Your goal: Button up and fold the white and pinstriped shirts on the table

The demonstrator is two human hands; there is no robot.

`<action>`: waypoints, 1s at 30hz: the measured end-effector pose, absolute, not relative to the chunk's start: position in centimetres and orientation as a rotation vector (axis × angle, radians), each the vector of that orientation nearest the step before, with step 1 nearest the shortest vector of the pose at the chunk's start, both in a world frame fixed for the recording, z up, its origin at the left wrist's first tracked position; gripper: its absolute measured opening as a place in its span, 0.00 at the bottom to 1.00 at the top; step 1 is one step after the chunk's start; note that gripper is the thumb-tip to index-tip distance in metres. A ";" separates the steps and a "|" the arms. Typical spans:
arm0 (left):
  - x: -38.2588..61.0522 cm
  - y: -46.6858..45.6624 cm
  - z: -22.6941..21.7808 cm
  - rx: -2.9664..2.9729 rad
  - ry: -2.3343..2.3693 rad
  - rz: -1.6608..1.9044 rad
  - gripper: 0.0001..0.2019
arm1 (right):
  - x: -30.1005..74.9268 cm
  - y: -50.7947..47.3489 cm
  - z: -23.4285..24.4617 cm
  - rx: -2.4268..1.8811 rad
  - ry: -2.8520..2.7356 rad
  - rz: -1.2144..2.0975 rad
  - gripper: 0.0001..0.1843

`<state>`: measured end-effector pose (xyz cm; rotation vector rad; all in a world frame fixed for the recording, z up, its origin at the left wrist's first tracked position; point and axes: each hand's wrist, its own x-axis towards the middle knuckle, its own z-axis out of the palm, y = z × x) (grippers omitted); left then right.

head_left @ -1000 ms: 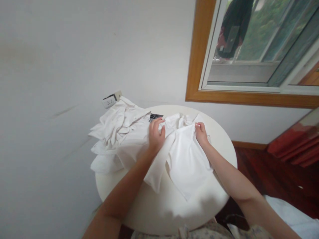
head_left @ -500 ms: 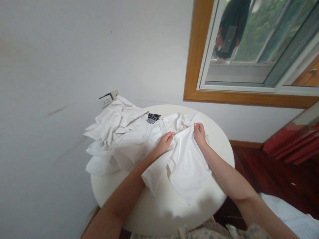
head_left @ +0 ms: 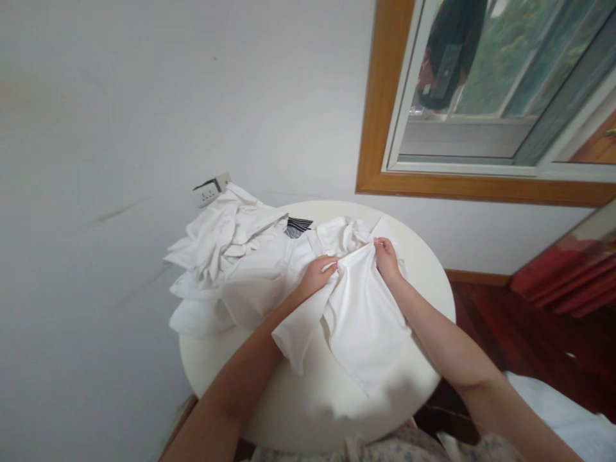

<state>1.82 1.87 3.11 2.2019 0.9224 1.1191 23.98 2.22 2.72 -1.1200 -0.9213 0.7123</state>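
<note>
A piece of white cloth [head_left: 360, 314] is stretched between my two hands, its lower part draped over the round white table [head_left: 308, 410]. My left hand [head_left: 318, 274] pinches the cloth's upper edge near the table's middle. Farther right, my right hand [head_left: 386, 256] grips the same edge between thumb and fingers. More crumpled white fabric [head_left: 344, 234] lies just behind the held edge. To the left, a large heap of white cloth [head_left: 226, 244] covers that side of the table and overhangs its rim. Whether the held piece joins the heap cannot be made out.
A black-and-white striped item [head_left: 298, 226] lies at the back of the table. A power socket [head_left: 209, 191] is on the wall behind the heap. At upper right is a wood-framed window [head_left: 368, 128]. White material [head_left: 558, 410] sits low at right, by a red curtain [head_left: 568, 276].
My hands keep hold of the cloth in nearly the same place. The left fingers have shifted slightly along the edge, and the whole view has moved a little.
</note>
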 end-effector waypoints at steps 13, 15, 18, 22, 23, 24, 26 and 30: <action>2.3 2.1 2.3 2.160 1.038 1.065 0.10 | 24.0 0.1 4.8 -0.868 -0.921 1.246 0.12; 2.3 1.9 2.4 2.142 1.077 1.073 0.10 | 23.8 0.0 4.9 -0.929 -1.003 1.262 0.15; 2.4 1.7 2.5 2.124 1.118 1.084 0.09 | 23.6 -0.1 5.1 -0.999 -1.058 1.182 0.18; 2.8 1.3 2.5 2.127 1.180 1.119 0.08 | 23.9 -0.1 5.5 -1.014 -1.002 1.112 0.20; 2.9 1.2 2.5 2.142 1.187 1.124 0.09 | 24.1 0.0 5.6 -1.017 -0.997 1.138 0.20; 3.0 1.0 2.5 2.168 1.187 1.126 0.09 | 24.2 0.0 5.7 -1.021 -1.000 1.186 0.21; 3.1 0.6 2.6 2.245 1.165 1.124 0.10 | 24.5 0.0 5.7 -1.035 -1.017 1.327 0.21; 3.0 0.1 2.9 2.345 1.157 1.131 0.13 | 24.3 -0.5 5.5 -1.139 -1.147 1.526 0.17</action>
